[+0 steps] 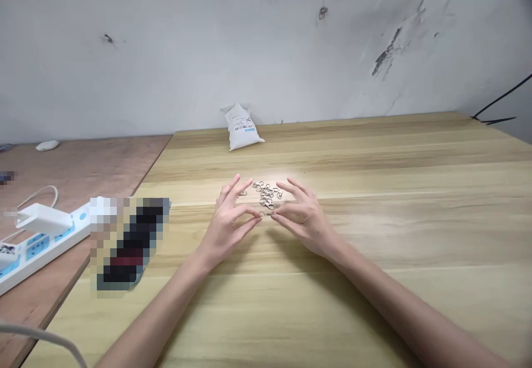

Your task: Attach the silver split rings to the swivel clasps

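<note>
Between my fingertips, just above the wooden table [341,312], is a small silver swivel clasp [266,214]. With thumb and index finger, my left hand [226,224] pinches its left end, where a small ring shows. The other end is pinched in the same way by my right hand [306,219]. On both hands the remaining fingers are raised and spread. Right behind the fingertips lies a loose pile of metal clasps with rings [268,192]. One separate clasp [243,193] lies partly hidden behind my left hand's fingers. The held clasp is too small to show its details.
A white plastic packet [243,128] with a printed label stands by the wall. To the left lies a pixelated dark flat object [133,246]. Beyond it, a power strip [77,221] with a white plug adapter [45,219] rests on a brown board. A grey cable [45,335] crosses the lower left corner.
</note>
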A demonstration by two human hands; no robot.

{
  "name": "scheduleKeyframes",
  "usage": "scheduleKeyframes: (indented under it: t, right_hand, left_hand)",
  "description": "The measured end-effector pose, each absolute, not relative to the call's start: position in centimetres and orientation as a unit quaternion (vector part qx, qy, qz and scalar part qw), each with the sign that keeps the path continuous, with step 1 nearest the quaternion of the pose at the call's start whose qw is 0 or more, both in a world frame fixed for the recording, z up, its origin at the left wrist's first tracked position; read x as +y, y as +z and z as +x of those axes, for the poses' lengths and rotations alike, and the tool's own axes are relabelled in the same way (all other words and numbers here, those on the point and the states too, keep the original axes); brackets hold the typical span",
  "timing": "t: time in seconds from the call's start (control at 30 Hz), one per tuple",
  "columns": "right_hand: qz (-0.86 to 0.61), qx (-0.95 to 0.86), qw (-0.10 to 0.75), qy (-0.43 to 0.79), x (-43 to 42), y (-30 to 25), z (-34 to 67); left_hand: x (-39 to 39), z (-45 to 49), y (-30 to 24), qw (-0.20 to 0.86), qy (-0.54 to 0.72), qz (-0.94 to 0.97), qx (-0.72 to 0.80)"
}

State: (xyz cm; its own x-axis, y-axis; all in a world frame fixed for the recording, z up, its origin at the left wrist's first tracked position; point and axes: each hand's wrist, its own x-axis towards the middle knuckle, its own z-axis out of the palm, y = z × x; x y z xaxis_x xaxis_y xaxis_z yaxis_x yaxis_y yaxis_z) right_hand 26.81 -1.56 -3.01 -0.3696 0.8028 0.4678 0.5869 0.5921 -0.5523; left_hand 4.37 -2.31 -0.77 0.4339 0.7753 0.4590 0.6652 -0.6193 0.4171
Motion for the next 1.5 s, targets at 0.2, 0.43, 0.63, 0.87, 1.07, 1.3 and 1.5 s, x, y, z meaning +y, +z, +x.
scheduleKeyframes:
  t: [0.2,0.43,0.63,0.87,1.07,1.3,1.5]
  right_hand:
    - [-0.449,-0.791,0.374,0.179,-1.7,-2.7,26.6]
    - [-0.441,-0.789,0.378,0.200,-2.0,-2.7,26.4]
    - [-0.423,-0.805,0.382,0.167,-2.1,-2.5,26.3]
    - [-0.395,-0.836,0.382,-0.010,-2.8,-2.3,25.3]
    - [-0.393,-0.830,0.392,-0.059,-3.6,-2.4,24.2]
    - [-0.364,-0.854,0.370,-0.045,-3.1,-2.3,24.8]
    - [-0.318,-0.870,0.371,-0.060,-2.7,-2.5,25.2]
  left_hand:
    - [-2.4,4.6,-0.8,0.087,0.319,0.847,0.417]
    - [-2.4,4.6,-0.6,0.073,0.315,0.850,0.416]
    - [-2.4,4.6,-0.7,0.041,0.302,0.847,0.435]
    - [-3.0,5.2,-1.2,0.052,0.285,0.834,0.469]
    - [-3.4,5.7,-1.4,0.040,0.301,0.818,0.489]
    - [-2.3,4.4,-1.0,0.101,0.266,0.859,0.425]
    - [-2.1,4.1,-0.7,0.072,0.257,0.894,0.360]
